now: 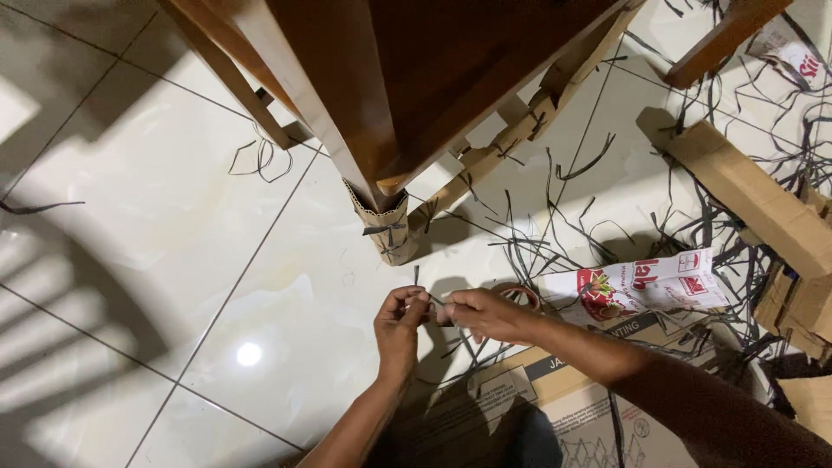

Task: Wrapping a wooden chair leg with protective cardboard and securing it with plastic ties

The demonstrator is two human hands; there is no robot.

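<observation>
White tiled floor (173, 217), both hands pinched shut on thin dark strap (433, 302), left hand (400, 322), right hand (485, 314), flattened cardboard box (555, 399) beneath.

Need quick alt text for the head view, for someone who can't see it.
Two bare hands, left hand and right hand, meet low over a white tiled floor, pinching a thin dark strap between them. Just above stands a wooden furniture leg whose foot is wrapped in cardboard; loose straps and flattened cardboard boxes lie to the right.
</observation>
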